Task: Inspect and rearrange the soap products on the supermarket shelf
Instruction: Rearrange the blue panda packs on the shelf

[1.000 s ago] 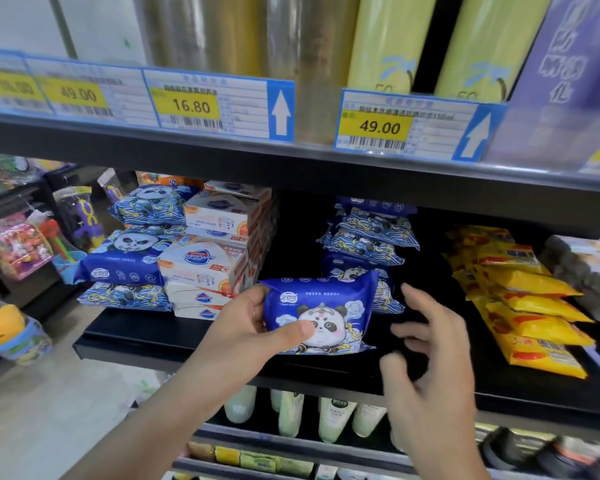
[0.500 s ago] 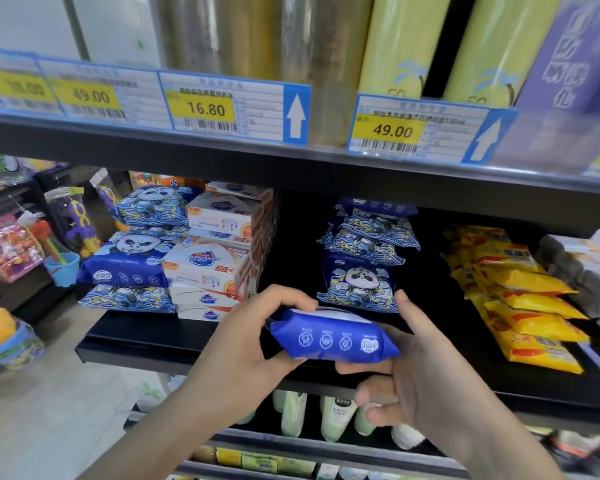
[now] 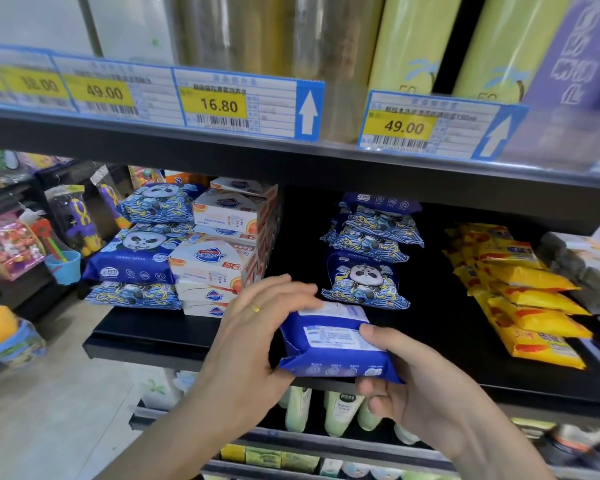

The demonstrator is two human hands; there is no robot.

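Note:
A blue soap pack (image 3: 333, 344) is held in front of the black shelf (image 3: 187, 337), its white printed back label facing me. My left hand (image 3: 257, 334) grips its left end, fingers over the top. My right hand (image 3: 420, 386) holds its right end, thumb on the label and fingers underneath. Behind it on the shelf stands a pile of blue panda packs (image 3: 368, 258). More panda packs (image 3: 139, 247) are stacked at the left beside white boxed soaps (image 3: 219, 251).
Yellow packs (image 3: 523, 299) lie in a row on the right of the shelf, grey packs (image 3: 582, 268) beyond them. Price tags (image 3: 243, 105) line the upper shelf edge under tall rolls. Pale green bottles (image 3: 333, 410) stand on the shelf below. Toys (image 3: 63, 233) hang at the left.
The pack has been turned over from its panda front to its back label. My right hand came in and took its right end. Both hands drew it slightly off the shelf.

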